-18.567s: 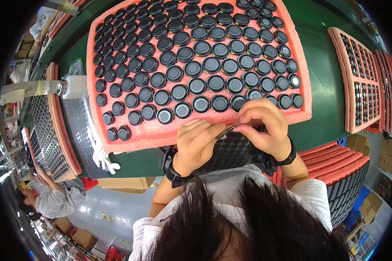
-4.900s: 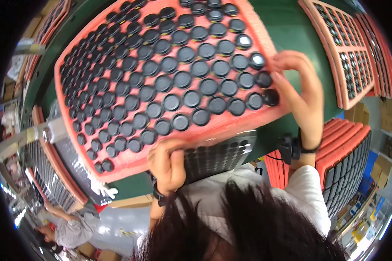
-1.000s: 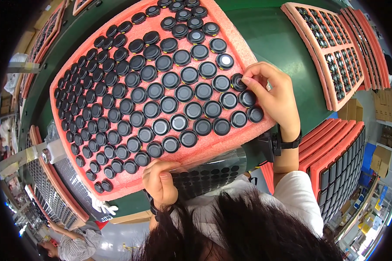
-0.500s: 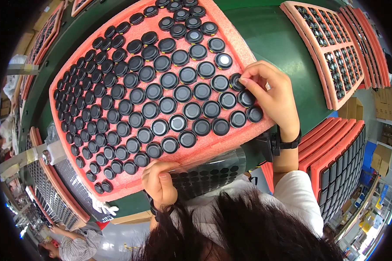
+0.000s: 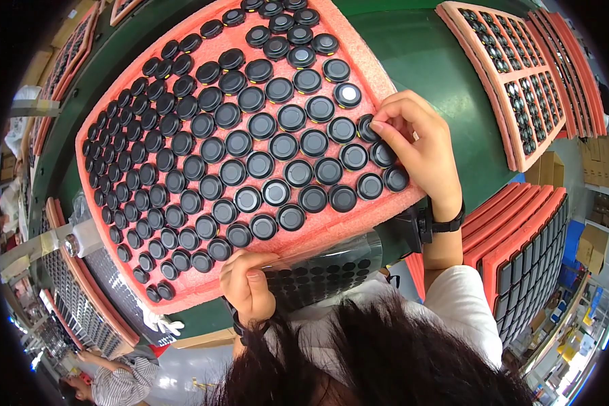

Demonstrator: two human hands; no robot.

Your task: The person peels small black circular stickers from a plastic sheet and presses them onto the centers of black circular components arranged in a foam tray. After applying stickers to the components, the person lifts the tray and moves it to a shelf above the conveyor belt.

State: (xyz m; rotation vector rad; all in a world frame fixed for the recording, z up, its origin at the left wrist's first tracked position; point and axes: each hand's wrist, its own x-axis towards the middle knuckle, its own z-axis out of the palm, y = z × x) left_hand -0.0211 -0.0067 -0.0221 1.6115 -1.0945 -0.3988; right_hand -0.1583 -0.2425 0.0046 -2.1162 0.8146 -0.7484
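A pink foam tray point(image 5: 379, 210) carries many black round parts point(image 5: 291, 218) in slanting rows. One part point(image 5: 347, 95) near its right edge has a bright silvery centre. My right hand point(image 5: 416, 145) is at the tray's right edge, thumb and fingers closed at the rim of a black round part point(image 5: 366, 128); whether anything thin lies under the fingertips is hidden. My left hand point(image 5: 249, 284), at the near edge, is closed on the corner of a clear plastic sheet with black round stickers point(image 5: 325, 271). That sheet hangs in front of my body.
The tray lies on a green worktop point(image 5: 419, 61). Another foam tray with round parts point(image 5: 514, 88) stands at far right, beside stacked pink trays point(image 5: 528, 243). White gloves point(image 5: 161, 321) lie at the near left. A person in a striped top point(image 5: 125, 382) is at lower left.
My right hand has shifted very slightly left, still at the same part, and the tray a touch with it. My left hand keeps its grip on the sheet.
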